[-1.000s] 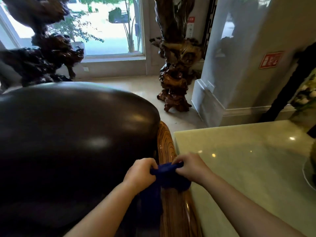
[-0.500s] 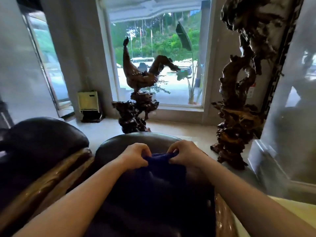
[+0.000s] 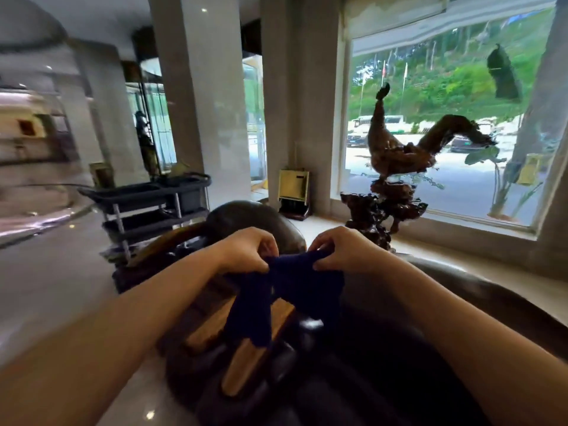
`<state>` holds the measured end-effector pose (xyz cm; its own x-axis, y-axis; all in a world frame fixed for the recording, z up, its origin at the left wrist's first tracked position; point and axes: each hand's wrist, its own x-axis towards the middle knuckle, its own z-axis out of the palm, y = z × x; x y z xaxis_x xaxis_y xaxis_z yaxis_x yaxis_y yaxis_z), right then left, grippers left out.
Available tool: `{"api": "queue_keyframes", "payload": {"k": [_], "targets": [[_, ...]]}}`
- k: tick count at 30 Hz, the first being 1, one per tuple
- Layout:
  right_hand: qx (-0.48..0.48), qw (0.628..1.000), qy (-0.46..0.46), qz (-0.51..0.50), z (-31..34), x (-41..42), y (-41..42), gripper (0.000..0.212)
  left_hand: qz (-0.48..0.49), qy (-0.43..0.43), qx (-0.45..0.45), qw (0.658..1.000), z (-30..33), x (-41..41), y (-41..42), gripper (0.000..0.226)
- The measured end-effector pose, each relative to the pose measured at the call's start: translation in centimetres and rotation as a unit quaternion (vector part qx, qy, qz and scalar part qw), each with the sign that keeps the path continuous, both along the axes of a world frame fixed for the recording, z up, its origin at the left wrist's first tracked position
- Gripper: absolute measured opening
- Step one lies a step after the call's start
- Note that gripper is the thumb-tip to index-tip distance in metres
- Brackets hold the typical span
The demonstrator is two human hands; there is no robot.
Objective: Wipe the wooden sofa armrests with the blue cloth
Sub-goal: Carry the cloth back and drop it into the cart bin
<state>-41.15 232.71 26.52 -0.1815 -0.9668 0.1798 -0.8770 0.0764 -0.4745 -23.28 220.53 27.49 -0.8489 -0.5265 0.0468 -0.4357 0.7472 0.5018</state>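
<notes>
1. Both bare forearms reach in from 7 and 5 o'clock and meet at frame centre
2. The left hand has its grip curled tight, pinching the top left edge of the blue cloth
3. The right hand has its grip curled just as tight on the top right edge, so the cloth is bunched between the two hands and hangs down from them in two dark folds
4. The cloth hangs above the wooden armrest, whose brown slats show at 6 o'clock from the hands between dark leather cushions; whether its lower end touches the wood cannot be told
5. A second rounded leather seat back stands just beyond the hands at 12 o'clock
6. A dark service cart stands at 10 o'clock on the glossy floor
7. A carved root sculpture stands at 1 o'clock before the window
8. A pale pillar rises at 11 o'clock
</notes>
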Motion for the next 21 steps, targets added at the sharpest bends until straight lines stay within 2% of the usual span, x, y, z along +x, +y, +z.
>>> {"api": "queue_keyframes", "payload": {"k": [10, 21], "targets": [[0.023, 0.992, 0.005, 0.125, 0.4, 12.7, -18.4, 0.023, 0.127, -0.006, 0.002, 0.992, -0.4, 15.2, -13.8, 0.024], [0.020, 0.969, 0.043, 0.244, 0.6, 19.8, -43.3, 0.027, 0.231, 0.015, 0.034, 0.972, -1.8, 23.4, -33.5, 0.019]]}}
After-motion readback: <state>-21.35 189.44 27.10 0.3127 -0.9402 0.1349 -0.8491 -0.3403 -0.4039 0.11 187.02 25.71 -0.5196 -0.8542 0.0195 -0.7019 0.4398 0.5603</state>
